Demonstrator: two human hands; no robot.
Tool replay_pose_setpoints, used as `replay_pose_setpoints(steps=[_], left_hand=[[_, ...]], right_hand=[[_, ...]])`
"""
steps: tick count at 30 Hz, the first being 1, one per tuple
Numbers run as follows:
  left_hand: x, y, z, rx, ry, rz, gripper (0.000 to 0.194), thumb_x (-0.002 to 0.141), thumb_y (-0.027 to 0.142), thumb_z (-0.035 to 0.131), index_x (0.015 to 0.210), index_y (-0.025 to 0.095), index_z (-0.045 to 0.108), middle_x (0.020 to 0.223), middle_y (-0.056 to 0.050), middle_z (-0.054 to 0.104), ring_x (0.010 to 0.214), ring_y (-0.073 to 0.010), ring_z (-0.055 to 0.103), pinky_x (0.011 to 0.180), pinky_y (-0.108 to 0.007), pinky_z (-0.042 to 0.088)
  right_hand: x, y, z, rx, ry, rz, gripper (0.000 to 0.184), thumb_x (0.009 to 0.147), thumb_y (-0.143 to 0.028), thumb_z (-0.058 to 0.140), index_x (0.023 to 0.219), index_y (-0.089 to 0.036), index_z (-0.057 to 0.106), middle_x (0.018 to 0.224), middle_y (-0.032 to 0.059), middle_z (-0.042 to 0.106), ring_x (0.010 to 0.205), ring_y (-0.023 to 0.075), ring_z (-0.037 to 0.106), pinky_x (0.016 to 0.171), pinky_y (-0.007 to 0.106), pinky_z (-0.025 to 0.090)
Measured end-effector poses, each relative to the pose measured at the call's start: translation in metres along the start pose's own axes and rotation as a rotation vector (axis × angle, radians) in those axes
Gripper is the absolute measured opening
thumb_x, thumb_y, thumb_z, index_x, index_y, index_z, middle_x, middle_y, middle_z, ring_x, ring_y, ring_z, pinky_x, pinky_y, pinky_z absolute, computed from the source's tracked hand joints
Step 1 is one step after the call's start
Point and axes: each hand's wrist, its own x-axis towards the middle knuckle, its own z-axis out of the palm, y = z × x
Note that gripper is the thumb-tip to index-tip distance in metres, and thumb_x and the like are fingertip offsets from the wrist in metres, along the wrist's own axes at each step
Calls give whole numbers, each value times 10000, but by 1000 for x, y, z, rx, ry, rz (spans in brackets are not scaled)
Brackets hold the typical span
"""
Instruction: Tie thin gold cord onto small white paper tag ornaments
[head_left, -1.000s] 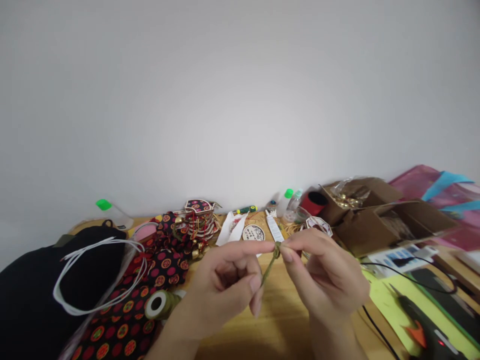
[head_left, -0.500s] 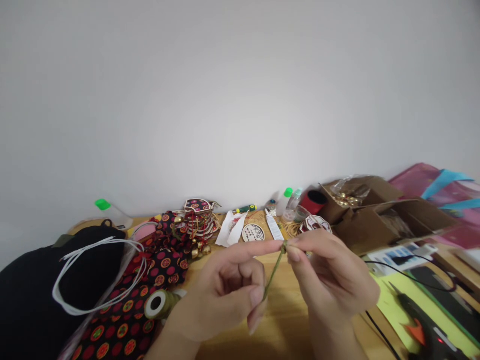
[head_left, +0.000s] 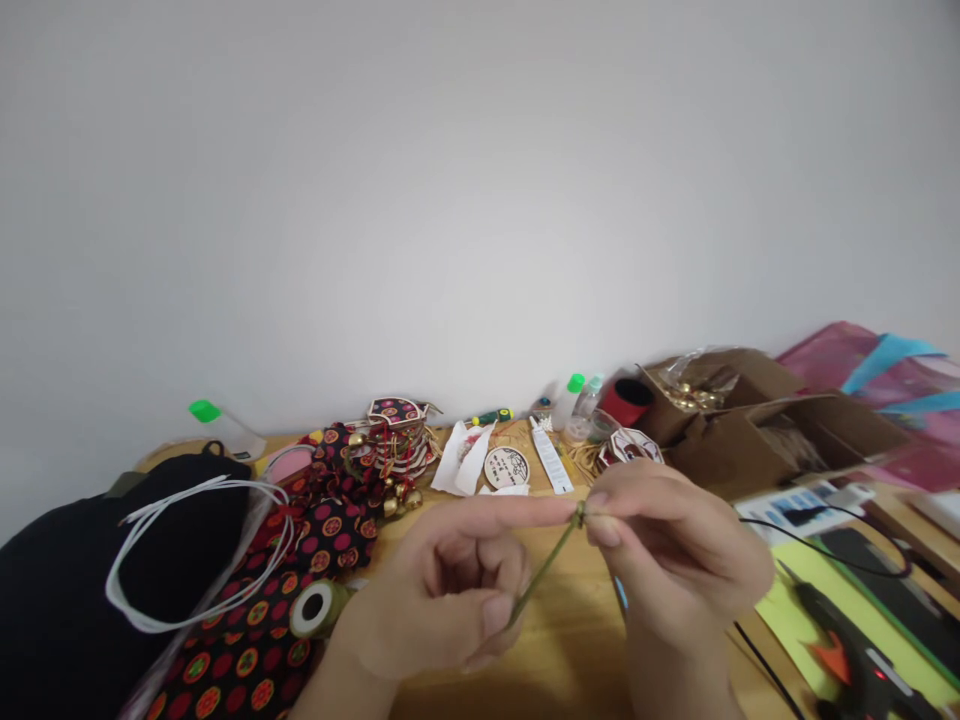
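While your right hand [head_left: 675, 545] is pinching the olive cord [head_left: 549, 566] by its knotted end, your left hand [head_left: 439, 590] is clamping the lower length, and the cord is slanting down-left between them above the worktop [head_left: 551, 685].

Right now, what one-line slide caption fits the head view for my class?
Left hand and right hand hold an olive-green cord over a wooden table, near a spool.

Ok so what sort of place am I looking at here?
Probably a craft workspace: there's green cord being held above the table, a thread spool to the left, and what looks like a glue gun on the right.
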Motion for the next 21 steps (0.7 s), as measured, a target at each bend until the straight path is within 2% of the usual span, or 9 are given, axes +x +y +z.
replay_pose_setpoints(steps=[5,12,18,21], left_hand=[[-2,5,-2,10,15,-89,459,876,206,620,1332,230,572,607,63,387,404,0,335,379,-89,274],[4,8,-1,-106,58,-164,458,810,231,689,1265,205,638,526,80,369,346,-1,279,339,-101,242],[7,8,2,-203,131,-171,431,785,163,643,1215,171,673,486,83,374,318,2,239,334,-120,205],[8,8,1,-145,156,-161,445,777,181,613,1219,180,673,499,55,434,360,-27,315,358,-134,225]], right_hand=[[4,3,-7,69,-78,1,61,816,-156,664,806,-209,693,590,11,665,484,157,579,423,281,457],[7,3,-10,64,-128,-27,168,778,-45,650,848,-193,688,641,13,681,526,148,589,428,265,444],[8,4,-11,2,-146,-76,238,745,19,649,869,-183,678,669,5,691,553,135,586,461,256,454],[8,5,-10,-26,-136,-79,226,747,9,655,865,-182,678,642,-2,659,540,130,572,460,254,449]])
